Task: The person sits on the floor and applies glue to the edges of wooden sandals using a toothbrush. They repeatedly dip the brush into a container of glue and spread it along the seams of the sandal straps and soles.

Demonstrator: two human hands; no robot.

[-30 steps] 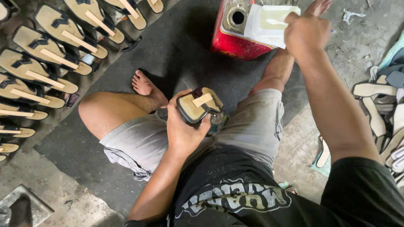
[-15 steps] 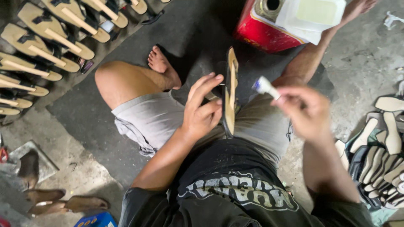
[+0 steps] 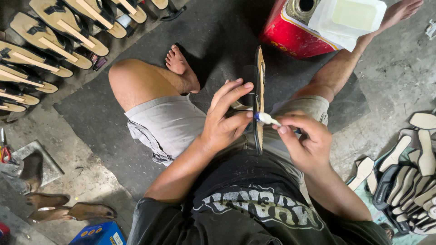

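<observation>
The left hand (image 3: pixel 225 122) stands a sandal sole (image 3: pixel 259 97) on edge over the lap, its fingers (image 3: pixel 234 93) spread along one face to steady it. The right hand (image 3: pixel 306 143) pinches a small white-tipped brush (image 3: pixel 267 119), tip touching the sole's edge, probably so glue lands on the rim. Beyond the knees, a red square can (image 3: pixel 290 34) carries a white tray (image 3: pixel 347 18) of pale liquid. Rows of tan sandals (image 3: pixel 54 31) lie at left, loose soles (image 3: pixel 415 172) at right, a blue box (image 3: pixel 100 233) near the bottom edge
</observation>
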